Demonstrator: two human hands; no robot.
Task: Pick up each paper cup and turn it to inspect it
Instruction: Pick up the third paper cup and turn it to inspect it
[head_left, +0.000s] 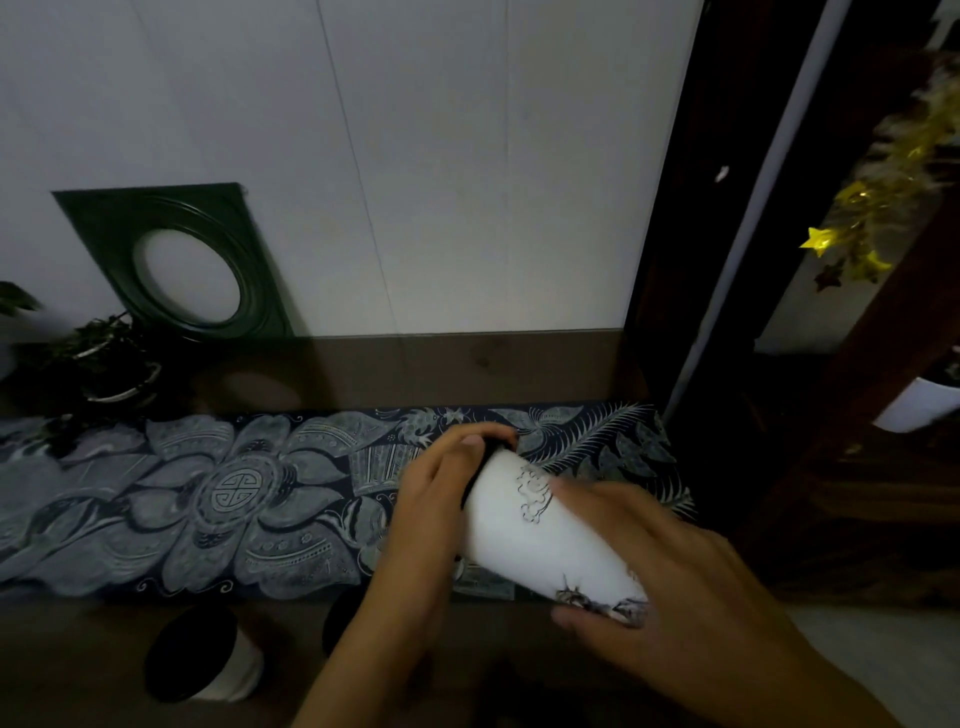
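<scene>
White paper cup (540, 530) is lifted off the patterned cloth (208, 493), lying nearly on its side, long axis from upper-left to lower-right. Left hand (441, 499) grips the upper-left end, right hand (670, 587) wraps the lower-right end. A roll about that axis looks like the next move. Another cup (208, 657) stands on the table near the front edge.

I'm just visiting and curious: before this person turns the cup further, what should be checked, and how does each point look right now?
1. Both hands on the white cup: ok, left hand at one end, right hand at the other.
2. Cup lifted off the patterned cloth: ok, tilted on its side.
3. Cup empty: cannot tell.
4. Second cup out of the way: ok, stands apart, lower left.
5. Print visible for inspection: ok.
</scene>
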